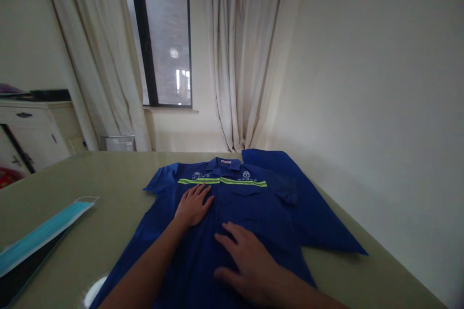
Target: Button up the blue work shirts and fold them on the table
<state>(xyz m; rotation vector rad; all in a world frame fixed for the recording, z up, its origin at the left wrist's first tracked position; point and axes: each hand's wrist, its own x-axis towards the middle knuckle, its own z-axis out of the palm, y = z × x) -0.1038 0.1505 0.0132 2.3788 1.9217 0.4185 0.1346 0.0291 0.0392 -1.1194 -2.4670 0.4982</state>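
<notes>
A blue short-sleeved work shirt lies face up on the table, its collar pointing away from me. Yellow-green reflective strips and pale logos cross its chest. My left hand rests flat on the chest just below the left strip, fingers spread. Lower down, my right hand is over the front of the shirt with its fingers apart; whether the whole palm touches the cloth I cannot tell. Another piece of blue cloth lies partly under the shirt's right side. Neither hand grips anything.
On the left of the green table a light blue face mask lies on a dark flat object. A white round thing shows partly at the near edge. A wall borders the right side; curtains and a cabinet stand behind.
</notes>
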